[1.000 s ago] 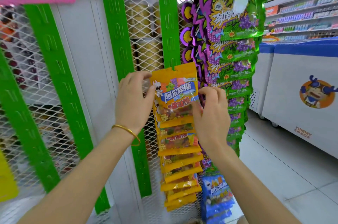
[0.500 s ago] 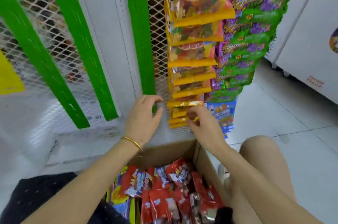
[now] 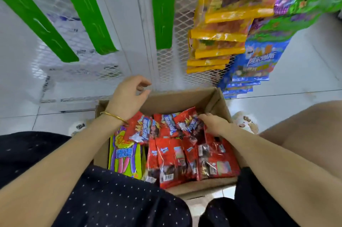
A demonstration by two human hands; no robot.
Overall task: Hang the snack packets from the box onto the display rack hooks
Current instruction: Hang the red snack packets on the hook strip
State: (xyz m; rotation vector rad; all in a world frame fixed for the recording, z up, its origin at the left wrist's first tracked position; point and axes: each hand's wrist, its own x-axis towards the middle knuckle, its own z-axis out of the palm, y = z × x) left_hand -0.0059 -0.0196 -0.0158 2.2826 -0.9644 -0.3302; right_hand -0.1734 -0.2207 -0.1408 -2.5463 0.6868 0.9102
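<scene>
Yellow packets (image 3: 220,37) hung upper right — cardboard box (image 3: 175,100) at centre full; right hand (image 3: 214,125) pinched a red packet (image 3: 188,125), left hand (image 3: 127,97) slack-fingered, empty.

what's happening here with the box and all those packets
A person leans over a cardboard box of snack packets at the foot of a mesh display rack. The right hand reaches in among the red packets, touching one; whether it has a grip on it is unclear. The left hand hovers over the box's far edge, fingers loosely curled, holding nothing. Yellow packets and blue packets hang on the rack.
</scene>
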